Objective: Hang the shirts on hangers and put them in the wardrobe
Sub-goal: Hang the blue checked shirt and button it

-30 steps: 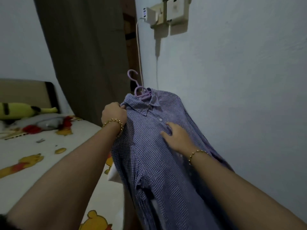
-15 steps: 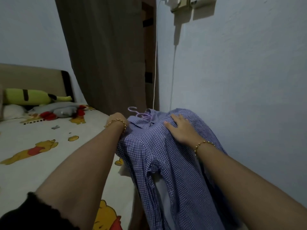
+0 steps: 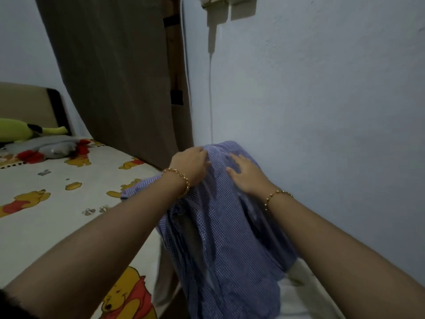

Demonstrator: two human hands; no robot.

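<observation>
The left hand grips the top of the blue checked cloth shirt with curled fingers. The right hand lies flat on it, fingers straight. The shirt hangs beside the white bear-print bed.

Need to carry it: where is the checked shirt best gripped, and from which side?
Probably its top end, from the bed side, where the left hand grips the checked shirt; the rest hangs limp, and the wall crowds the right.
</observation>
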